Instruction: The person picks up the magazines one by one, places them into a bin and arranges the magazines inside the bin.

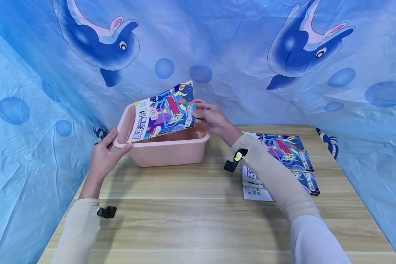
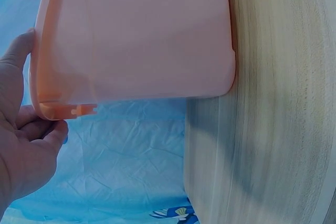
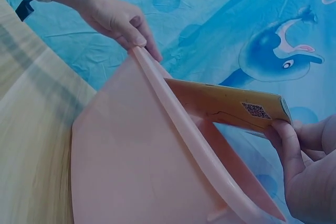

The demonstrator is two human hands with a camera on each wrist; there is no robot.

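Head view: one book (image 1: 164, 111) going into pink tub (image 1: 171, 150), middle of frame.
Pinched by right hand (image 1: 211, 116); tub rim gripped by left hand (image 1: 105, 156); more books (image 1: 288, 156) waiting, right side, probably just begun.

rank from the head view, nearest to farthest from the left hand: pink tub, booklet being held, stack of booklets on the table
1. pink tub: the left hand holds its left rim.
2. held booklet: tilted over the tub, in the right hand.
3. stack of booklets: far right on the table.
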